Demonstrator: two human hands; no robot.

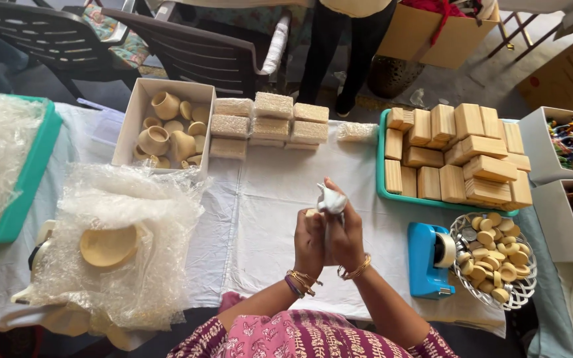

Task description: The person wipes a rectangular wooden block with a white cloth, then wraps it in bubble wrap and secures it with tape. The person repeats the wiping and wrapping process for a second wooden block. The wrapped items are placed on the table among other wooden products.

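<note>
wrap (331, 199), white, pinched above both hands w/ a small item inside; looks light, soft, crushable, so best held low at the twist. left hand (309, 244) and right hand (345, 240) closed round it, pressed together. white cloth (260, 199) below; tape dispenser (428, 260) right of them, bubble wrap (117, 232) left, wood blocks (459, 159) ahead-right. crowded stall.

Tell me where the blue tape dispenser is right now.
In the head view the blue tape dispenser stands on the white tablecloth, right of the right hand, beside the wire basket, just below the green tray.
</note>
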